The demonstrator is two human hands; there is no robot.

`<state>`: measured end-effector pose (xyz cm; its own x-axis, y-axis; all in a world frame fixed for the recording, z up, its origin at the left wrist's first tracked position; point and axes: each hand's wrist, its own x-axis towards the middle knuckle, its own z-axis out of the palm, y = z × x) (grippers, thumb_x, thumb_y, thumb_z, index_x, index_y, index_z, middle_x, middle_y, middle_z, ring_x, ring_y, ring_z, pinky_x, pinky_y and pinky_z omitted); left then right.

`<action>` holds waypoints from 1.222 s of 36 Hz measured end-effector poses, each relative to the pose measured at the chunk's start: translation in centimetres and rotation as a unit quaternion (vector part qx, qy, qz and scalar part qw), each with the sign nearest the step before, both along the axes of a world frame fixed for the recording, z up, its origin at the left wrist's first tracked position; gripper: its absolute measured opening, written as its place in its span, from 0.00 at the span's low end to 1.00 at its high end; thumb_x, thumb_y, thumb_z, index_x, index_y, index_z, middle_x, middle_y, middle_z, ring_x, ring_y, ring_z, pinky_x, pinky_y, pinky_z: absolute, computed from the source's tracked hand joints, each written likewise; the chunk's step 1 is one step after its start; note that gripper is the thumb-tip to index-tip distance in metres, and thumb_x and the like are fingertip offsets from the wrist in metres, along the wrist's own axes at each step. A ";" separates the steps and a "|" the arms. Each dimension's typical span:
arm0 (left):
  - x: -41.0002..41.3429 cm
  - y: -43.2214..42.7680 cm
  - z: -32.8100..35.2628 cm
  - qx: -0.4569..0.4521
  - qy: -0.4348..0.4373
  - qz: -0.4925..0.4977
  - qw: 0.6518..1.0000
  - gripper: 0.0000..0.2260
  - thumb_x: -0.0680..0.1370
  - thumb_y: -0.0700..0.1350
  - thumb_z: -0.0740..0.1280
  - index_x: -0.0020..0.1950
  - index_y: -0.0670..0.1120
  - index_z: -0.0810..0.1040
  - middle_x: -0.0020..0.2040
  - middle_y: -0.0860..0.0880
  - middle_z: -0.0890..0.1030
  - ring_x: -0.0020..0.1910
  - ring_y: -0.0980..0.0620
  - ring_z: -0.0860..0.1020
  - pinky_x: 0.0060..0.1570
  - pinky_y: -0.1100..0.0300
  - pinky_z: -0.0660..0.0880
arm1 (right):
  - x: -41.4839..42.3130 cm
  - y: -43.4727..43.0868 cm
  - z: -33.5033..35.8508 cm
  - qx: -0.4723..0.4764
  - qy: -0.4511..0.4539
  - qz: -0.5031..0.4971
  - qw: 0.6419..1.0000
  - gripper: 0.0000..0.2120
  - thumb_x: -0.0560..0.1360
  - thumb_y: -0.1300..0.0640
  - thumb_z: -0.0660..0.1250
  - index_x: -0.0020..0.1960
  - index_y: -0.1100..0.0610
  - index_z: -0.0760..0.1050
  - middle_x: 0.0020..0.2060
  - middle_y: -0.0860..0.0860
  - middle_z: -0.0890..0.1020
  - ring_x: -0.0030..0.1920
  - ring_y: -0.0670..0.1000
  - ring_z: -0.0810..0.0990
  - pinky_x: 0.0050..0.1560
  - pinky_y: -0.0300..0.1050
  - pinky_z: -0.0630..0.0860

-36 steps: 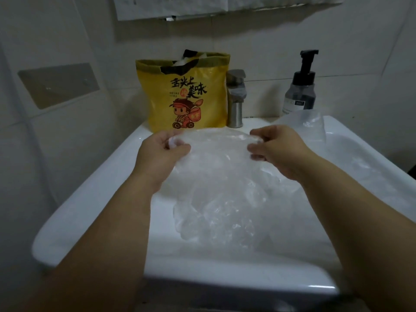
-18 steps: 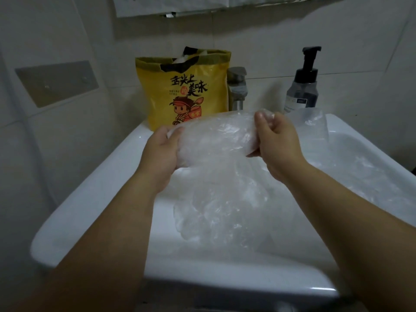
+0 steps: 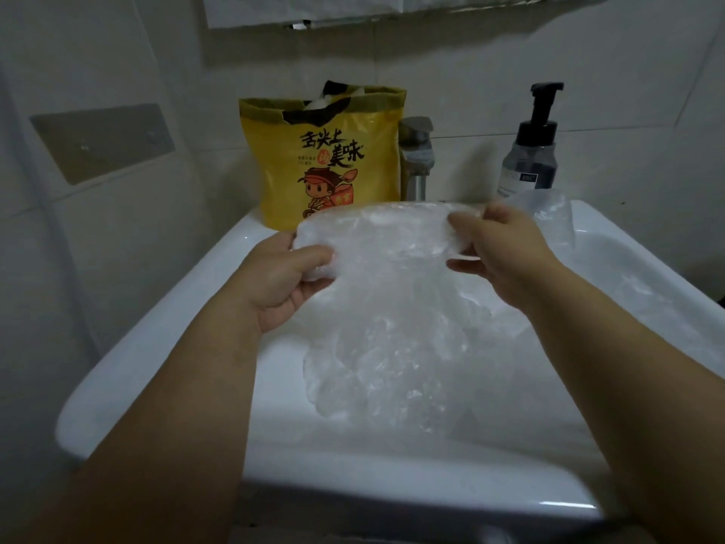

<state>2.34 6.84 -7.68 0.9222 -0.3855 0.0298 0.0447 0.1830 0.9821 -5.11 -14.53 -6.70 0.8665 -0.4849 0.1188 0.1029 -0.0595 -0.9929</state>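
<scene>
Over a white sink (image 3: 157,339), two bare hands hold up a clear, crinkled plastic bag (image 3: 392,308) by its upper edge. The left hand (image 3: 282,276) grips the left end of that edge, with the thumb lying across the near face of the film and the fingers curled behind it. The right hand (image 3: 506,249) pinches the right end, the thumb above and the fingers tucked under the bunched film. Between the two hands the top of the bag is stretched into a rolled band, and the rest hangs down in loose folds into the basin, where its lower part appears to rest on the white bottom. Whether anything is inside the bag cannot be told through the wrinkled film. Just behind the right hand, on the back right part of the sink, lies another piece of clear plastic (image 3: 557,217). On the back ledge stands a yellow bag (image 3: 325,159) with black printed characters and a cartoon figure, its top open. Right beside it stands a metal faucet (image 3: 418,159), and further right a dark pump bottle (image 3: 531,151). A grey plate (image 3: 102,143) is fixed to the tiled wall on the left.
</scene>
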 end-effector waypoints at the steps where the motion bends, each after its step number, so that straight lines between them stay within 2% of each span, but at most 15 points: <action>1: 0.2 0.0 -0.1 -0.001 -0.005 0.015 1.000 0.12 0.77 0.32 0.64 0.58 0.41 0.76 0.50 0.45 0.81 0.44 0.54 0.80 0.34 0.67 0.77 | -0.1 -0.2 0.2 0.009 0.005 0.011 1.000 0.03 0.77 0.58 0.65 0.49 0.58 0.75 0.55 0.59 0.77 0.58 0.61 0.77 0.51 0.51 0.80; 5: 0.3 0.1 -0.2 0.006 -0.014 0.033 0.999 0.10 0.76 0.32 0.63 0.51 0.44 0.80 0.42 0.49 0.82 0.40 0.54 0.78 0.33 0.65 0.75 | -0.6 -0.7 1.2 0.051 0.003 0.085 0.995 0.21 0.74 0.55 0.69 0.64 0.59 0.69 0.59 0.57 0.75 0.58 0.60 0.76 0.51 0.51 0.78; 8: 0.3 0.1 -0.3 0.007 -0.020 0.012 1.000 0.10 0.71 0.35 0.69 0.49 0.45 0.81 0.43 0.49 0.83 0.45 0.52 0.79 0.40 0.62 0.75 | -1.2 -0.8 1.4 -0.031 0.070 0.167 0.983 0.41 0.62 0.46 0.72 0.72 0.56 0.64 0.58 0.55 0.76 0.55 0.59 0.77 0.48 0.49 0.79; 10: 0.4 0.1 -0.3 0.006 -0.018 -0.003 1.000 0.16 0.65 0.38 0.69 0.52 0.45 0.81 0.47 0.47 0.83 0.46 0.51 0.80 0.43 0.61 0.77 | -1.6 -0.5 1.3 -0.084 0.129 0.216 0.964 0.43 0.59 0.46 0.72 0.72 0.55 0.65 0.59 0.54 0.77 0.54 0.59 0.79 0.50 0.50 0.80; 13: 0.4 0.1 -0.1 -0.028 -0.004 0.002 1.000 0.12 0.72 0.36 0.68 0.54 0.46 0.79 0.47 0.48 0.83 0.46 0.52 0.81 0.44 0.60 0.79 | -1.8 0.3 1.0 -0.112 0.193 0.279 0.934 0.46 0.56 0.46 0.74 0.72 0.52 0.65 0.63 0.50 0.76 0.60 0.57 0.78 0.62 0.58 0.74; 16: 0.5 0.2 0.0 -0.063 -0.002 -0.017 0.998 0.14 0.73 0.35 0.66 0.56 0.46 0.79 0.48 0.47 0.84 0.47 0.51 0.82 0.44 0.57 0.80 | -1.6 1.3 0.3 -0.143 0.224 0.323 0.908 0.41 0.58 0.45 0.75 0.69 0.53 0.69 0.58 0.50 0.81 0.57 0.53 0.80 0.62 0.55 0.75; 21: 0.4 0.1 0.4 -0.111 0.018 -0.031 0.993 0.27 0.68 0.38 0.68 0.67 0.38 0.74 0.59 0.40 0.80 0.57 0.46 0.80 0.54 0.53 0.79 | -1.2 1.6 -0.1 -0.085 0.184 0.297 0.933 0.07 0.73 0.61 0.70 0.49 0.62 0.77 0.34 0.52 0.80 0.32 0.47 0.78 0.37 0.42 0.79; 24: 0.7 0.4 0.7 -0.230 0.029 0.009 0.973 0.27 0.71 0.40 0.70 0.70 0.38 0.72 0.56 0.42 0.82 0.54 0.49 0.82 0.56 0.55 0.79 | -1.3 1.9 0.3 -0.027 0.155 0.278 0.948 0.04 0.74 0.63 0.69 0.47 0.63 0.76 0.26 0.50 0.78 0.27 0.46 0.75 0.31 0.38 0.75; 26: 0.8 0.4 0.7 -0.252 0.025 -0.054 0.966 0.35 0.70 0.52 0.74 0.74 0.41 0.68 0.64 0.41 0.77 0.63 0.44 0.78 0.61 0.47 0.75 | -1.3 2.4 0.4 0.011 0.127 0.265 0.956 0.03 0.74 0.64 0.68 0.46 0.63 0.76 0.29 0.52 0.78 0.28 0.46 0.74 0.28 0.37 0.74; 28: 0.0 -0.3 0.3 -0.160 0.023 -0.176 0.971 0.52 0.60 0.67 0.76 0.77 0.44 0.63 0.71 0.40 0.71 0.70 0.40 0.71 0.66 0.40 0.68 | -1.2 3.1 0.3 0.044 0.095 0.246 0.964 0.02 0.74 0.64 0.68 0.47 0.63 0.77 0.33 0.54 0.78 0.29 0.47 0.74 0.27 0.36 0.74; 30: -1.5 -1.8 -0.6 -0.021 0.044 -0.256 0.965 0.56 0.51 0.72 0.75 0.73 0.46 0.69 0.67 0.43 0.77 0.67 0.44 0.73 0.68 0.43 0.66 | -1.0 3.9 0.1 0.071 0.068 0.231 0.968 0.01 0.75 0.65 0.67 0.46 0.63 0.76 0.33 0.54 0.79 0.28 0.46 0.75 0.26 0.36 0.73; 32: -2.8 -3.4 -1.3 0.066 0.046 -0.262 0.962 0.44 0.53 0.69 0.76 0.62 0.46 0.78 0.51 0.45 0.83 0.54 0.50 0.80 0.61 0.51 0.73 | -0.9 4.6 -0.3 0.052 0.052 0.210 0.975 0.03 0.76 0.65 0.66 0.46 0.65 0.77 0.33 0.56 0.79 0.26 0.48 0.76 0.26 0.37 0.73; 35: -3.1 -4.6 -1.6 0.054 0.032 -0.184 0.981 0.21 0.66 0.56 0.71 0.52 0.43 0.80 0.37 0.45 0.81 0.38 0.53 0.82 0.49 0.57 0.80 | -0.6 5.1 -0.8 -0.020 0.042 0.172 0.984 0.04 0.77 0.66 0.65 0.46 0.66 0.77 0.35 0.59 0.80 0.32 0.53 0.79 0.33 0.43 0.77; 38: -2.4 -4.2 -1.0 -0.042 0.061 -0.149 0.986 0.17 0.70 0.52 0.67 0.50 0.41 0.80 0.40 0.45 0.84 0.38 0.52 0.83 0.41 0.60 0.80 | -0.7 5.5 -1.0 -0.050 0.057 0.185 0.980 0.02 0.75 0.63 0.68 0.45 0.62 0.78 0.35 0.56 0.81 0.32 0.49 0.78 0.30 0.38 0.75; 44: -0.6 -2.6 0.2 -0.155 0.079 -0.058 0.983 0.14 0.71 0.45 0.69 0.54 0.41 0.79 0.44 0.44 0.83 0.43 0.49 0.82 0.45 0.57 0.81 | -0.9 5.6 -1.1 -0.101 0.109 0.214 0.965 0.05 0.75 0.61 0.69 0.41 0.58 0.77 0.34 0.54 0.78 0.30 0.47 0.75 0.29 0.34 0.76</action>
